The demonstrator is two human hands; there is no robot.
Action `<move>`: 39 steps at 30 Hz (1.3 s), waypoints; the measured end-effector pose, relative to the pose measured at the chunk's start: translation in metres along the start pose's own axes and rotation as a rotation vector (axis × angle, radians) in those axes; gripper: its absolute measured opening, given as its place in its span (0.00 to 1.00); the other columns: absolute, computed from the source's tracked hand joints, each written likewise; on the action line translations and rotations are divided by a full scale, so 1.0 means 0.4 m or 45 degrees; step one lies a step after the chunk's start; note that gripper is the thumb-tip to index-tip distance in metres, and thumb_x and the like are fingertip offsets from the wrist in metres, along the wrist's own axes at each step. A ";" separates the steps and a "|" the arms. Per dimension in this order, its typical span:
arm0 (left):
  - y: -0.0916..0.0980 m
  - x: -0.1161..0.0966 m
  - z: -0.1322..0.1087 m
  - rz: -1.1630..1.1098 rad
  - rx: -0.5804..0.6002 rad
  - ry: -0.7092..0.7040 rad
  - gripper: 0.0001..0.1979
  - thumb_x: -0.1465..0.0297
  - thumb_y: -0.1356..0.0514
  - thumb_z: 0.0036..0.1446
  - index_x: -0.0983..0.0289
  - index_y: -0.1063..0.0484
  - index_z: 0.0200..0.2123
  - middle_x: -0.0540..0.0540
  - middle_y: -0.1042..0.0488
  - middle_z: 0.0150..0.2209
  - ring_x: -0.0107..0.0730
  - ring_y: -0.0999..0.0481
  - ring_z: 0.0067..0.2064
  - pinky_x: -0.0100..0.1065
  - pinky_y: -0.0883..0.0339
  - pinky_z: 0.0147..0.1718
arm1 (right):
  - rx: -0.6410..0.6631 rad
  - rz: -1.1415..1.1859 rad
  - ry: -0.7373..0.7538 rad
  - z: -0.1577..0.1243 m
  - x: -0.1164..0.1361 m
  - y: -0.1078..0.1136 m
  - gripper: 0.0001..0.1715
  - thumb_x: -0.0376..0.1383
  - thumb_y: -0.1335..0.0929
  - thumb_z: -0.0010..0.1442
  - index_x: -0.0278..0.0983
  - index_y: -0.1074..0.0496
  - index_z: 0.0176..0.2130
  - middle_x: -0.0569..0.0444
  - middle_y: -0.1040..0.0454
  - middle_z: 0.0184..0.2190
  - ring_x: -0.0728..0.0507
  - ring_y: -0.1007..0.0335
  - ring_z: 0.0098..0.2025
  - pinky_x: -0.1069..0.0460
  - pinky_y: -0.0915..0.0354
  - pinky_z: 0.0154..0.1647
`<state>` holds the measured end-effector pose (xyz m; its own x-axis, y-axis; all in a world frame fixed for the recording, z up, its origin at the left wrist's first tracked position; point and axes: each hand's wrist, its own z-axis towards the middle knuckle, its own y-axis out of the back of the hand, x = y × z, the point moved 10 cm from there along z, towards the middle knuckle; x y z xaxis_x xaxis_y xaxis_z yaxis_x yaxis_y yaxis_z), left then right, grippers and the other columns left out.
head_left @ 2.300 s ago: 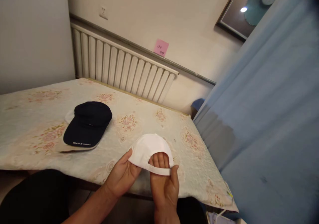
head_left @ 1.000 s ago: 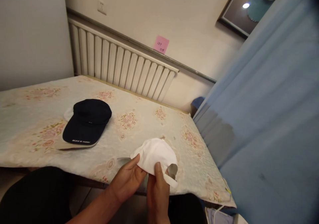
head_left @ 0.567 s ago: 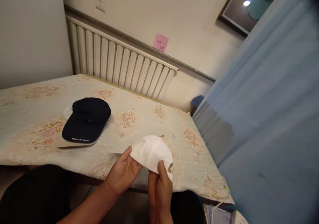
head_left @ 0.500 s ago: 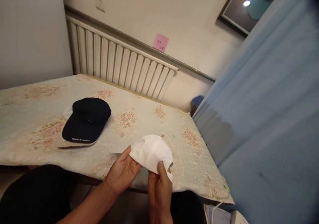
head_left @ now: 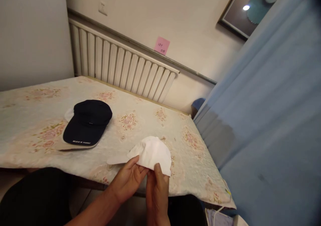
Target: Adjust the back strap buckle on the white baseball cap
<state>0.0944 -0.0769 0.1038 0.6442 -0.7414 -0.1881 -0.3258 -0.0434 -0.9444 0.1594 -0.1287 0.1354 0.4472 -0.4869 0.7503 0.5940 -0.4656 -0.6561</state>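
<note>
So, floral cover [head_left: 147, 107] first: a navy cap [head_left: 87, 120] sits left, over a pale cap [head_left: 61, 145]. The white cap [head_left: 155, 152]'s up near the front edge, bill leftward. Left hand [head_left: 129, 179] and right hand [head_left: 157, 194] pinch its lower rim, thumbs outside. Probably light, soft crown, stiffer bill; rim's the best hold imo.

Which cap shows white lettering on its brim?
The dark navy fabric cap, atop a beige brim; that brim and the white fabric cap in the left hand and right hand show none.
</note>
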 end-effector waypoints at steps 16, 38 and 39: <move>0.012 -0.111 0.018 -0.034 0.015 -0.171 0.22 0.78 0.50 0.61 0.73 0.41 0.59 0.62 0.21 0.41 0.40 0.22 0.45 0.39 0.27 0.46 | -0.008 0.116 -0.072 0.025 -0.006 0.011 0.31 0.40 0.38 0.62 0.38 0.45 0.62 0.46 0.28 0.53 0.42 0.32 0.54 0.38 0.43 0.61; -0.024 -0.042 -0.015 -0.012 0.141 -0.103 0.29 0.81 0.48 0.57 0.65 0.44 0.62 0.63 0.27 0.53 0.46 0.28 0.53 0.48 0.36 0.55 | -0.093 0.130 -0.136 0.018 -0.047 0.037 0.34 0.39 0.36 0.61 0.37 0.47 0.63 0.47 0.31 0.56 0.41 0.33 0.56 0.40 0.43 0.62; -0.024 -0.053 -0.016 -0.026 0.131 -0.121 0.29 0.80 0.47 0.57 0.65 0.43 0.62 0.63 0.27 0.52 0.46 0.27 0.53 0.49 0.36 0.55 | -0.083 0.149 -0.136 0.019 -0.044 0.033 0.34 0.39 0.36 0.61 0.37 0.47 0.63 0.47 0.31 0.56 0.41 0.33 0.56 0.40 0.43 0.62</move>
<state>0.0794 -0.0653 0.1186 0.7140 -0.6743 -0.1884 -0.2422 0.0145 -0.9701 0.1644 -0.1208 0.1142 0.5812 -0.4607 0.6708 0.4909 -0.4589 -0.7405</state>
